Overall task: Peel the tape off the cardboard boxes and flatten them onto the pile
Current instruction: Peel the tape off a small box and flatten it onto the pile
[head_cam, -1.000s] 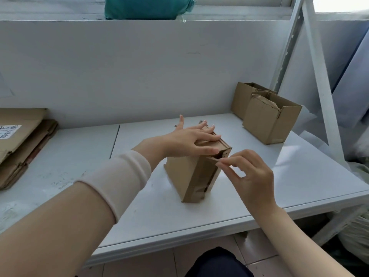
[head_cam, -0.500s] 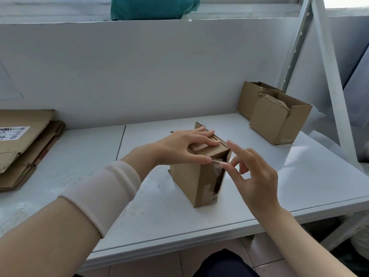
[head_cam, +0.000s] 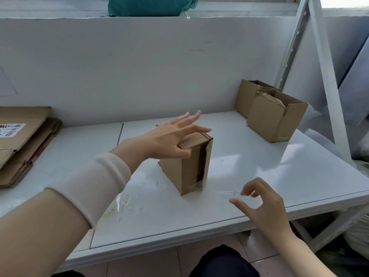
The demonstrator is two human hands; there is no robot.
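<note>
Fingers (head_cam: pixel 191 116) of the left hand (head_cam: pixel 169 140), well to the right of the flattened pile (head_cam: pixel 22 136) at the far-left end of the worktop (head_cam: pixel 249 160), are straight and fanned out. The palm sits on top of the small cardboard box (head_cam: pixel 185 166) and the thumb presses on its front face, nothing curled around it. The box stands upright mid-worktop, long axis vertical, with a dark seam running down its near face.

Now the bit that matters: from the foot of the box a thin clear strip of tape (head_cam: pixel 223 192) stretches rightward and toward the person, almost level, just above the worktop. Its far end looks pinched in the curled fingertips of the right hand (head_cam: pixel 265 204), which hangs over the near edge, well apart from the box. I can't tell which fingertips do the pinching.

So the box lies up and left of the pulling fingers, and the left hand is the one on it. My read: the pull wants to run along the strip, away from the box, while the left hand braces it.

Far right, two more open boxes (head_cam: pixel 275 118) wait by the wall.
</note>
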